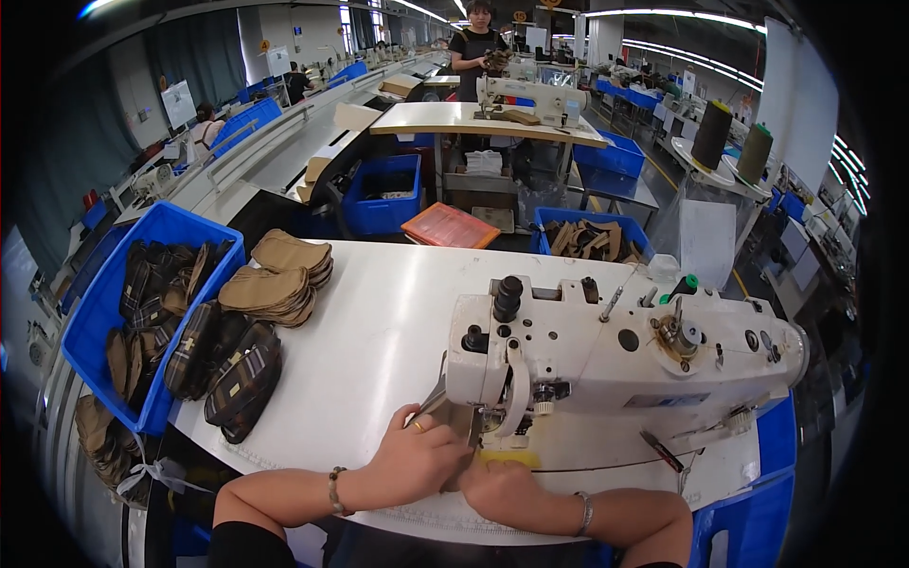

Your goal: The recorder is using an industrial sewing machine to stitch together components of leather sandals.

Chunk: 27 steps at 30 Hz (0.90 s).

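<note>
A white sewing machine stands on the white table in front of me. Beside its needle area, a brown fabric piece with a dark edge lies partly under the machine head. My left hand is closed on the left part of this piece, thumb and fingers pinching its edge. Close to the presser foot, my right hand has its fingers curled down at the fabric's near end; the fingertips are partly hidden. A yellow piece sits on the machine bed just beyond my right hand.
Left on the table are stacked brown fabric pieces and plaid pouches, next to a blue bin of more pouches. Small snips lie at the right. Another person stands beyond the far sewing machine.
</note>
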Each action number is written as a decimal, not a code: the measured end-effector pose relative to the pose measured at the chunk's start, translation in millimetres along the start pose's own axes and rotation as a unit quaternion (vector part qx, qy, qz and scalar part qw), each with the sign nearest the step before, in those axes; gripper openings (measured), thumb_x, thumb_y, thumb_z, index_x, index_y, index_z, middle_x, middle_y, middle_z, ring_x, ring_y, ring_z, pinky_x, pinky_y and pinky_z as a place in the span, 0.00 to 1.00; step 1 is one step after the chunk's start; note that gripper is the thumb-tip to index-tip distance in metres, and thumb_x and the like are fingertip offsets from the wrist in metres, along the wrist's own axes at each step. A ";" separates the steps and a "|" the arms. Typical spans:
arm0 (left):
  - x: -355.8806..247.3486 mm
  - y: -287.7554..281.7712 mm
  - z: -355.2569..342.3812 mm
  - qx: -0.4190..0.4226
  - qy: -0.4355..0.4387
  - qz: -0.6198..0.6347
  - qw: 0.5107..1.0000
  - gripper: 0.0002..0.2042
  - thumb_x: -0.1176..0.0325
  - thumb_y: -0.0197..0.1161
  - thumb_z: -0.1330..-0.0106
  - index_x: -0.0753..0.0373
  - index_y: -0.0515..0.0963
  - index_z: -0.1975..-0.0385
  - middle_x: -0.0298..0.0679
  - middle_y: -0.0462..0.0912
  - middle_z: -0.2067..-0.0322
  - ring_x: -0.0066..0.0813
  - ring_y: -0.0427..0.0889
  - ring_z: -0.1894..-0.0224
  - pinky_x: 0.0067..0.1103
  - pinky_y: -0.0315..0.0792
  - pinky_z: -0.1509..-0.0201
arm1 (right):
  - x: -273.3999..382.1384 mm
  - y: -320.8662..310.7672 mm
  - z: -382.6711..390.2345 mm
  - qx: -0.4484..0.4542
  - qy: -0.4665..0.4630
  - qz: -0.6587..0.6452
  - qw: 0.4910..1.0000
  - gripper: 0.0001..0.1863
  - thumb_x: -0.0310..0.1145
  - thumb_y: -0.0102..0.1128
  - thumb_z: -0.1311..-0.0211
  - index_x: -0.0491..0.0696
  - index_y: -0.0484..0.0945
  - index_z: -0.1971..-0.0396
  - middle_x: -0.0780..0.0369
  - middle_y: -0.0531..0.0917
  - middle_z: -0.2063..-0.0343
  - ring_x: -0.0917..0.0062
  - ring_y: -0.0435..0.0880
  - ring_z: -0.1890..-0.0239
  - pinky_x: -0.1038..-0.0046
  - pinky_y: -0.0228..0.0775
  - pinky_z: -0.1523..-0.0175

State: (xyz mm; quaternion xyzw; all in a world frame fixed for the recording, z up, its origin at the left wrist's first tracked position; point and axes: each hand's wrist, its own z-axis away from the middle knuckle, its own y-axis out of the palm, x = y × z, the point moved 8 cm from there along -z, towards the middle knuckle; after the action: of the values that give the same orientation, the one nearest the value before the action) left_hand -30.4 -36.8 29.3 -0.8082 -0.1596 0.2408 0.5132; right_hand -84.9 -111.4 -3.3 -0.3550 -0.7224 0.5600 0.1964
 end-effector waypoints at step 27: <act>-0.8 10.5 -4.8 0.045 -0.003 0.027 0.999 0.09 0.66 0.67 0.50 0.51 0.86 0.67 0.25 0.76 0.69 0.27 0.74 0.59 0.45 0.62 0.37 | 16.2 -12.2 5.6 -0.061 -0.048 0.030 0.997 0.10 0.33 0.57 0.59 0.43 0.79 0.77 0.50 0.85 0.71 0.85 0.72 0.88 0.81 0.63 0.84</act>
State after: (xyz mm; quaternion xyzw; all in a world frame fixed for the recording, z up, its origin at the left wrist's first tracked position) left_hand -28.2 -45.2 21.7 -0.7879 -0.1281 0.2638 0.5415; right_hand -103.2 -104.8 4.8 -0.3609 -0.7528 0.5367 0.1223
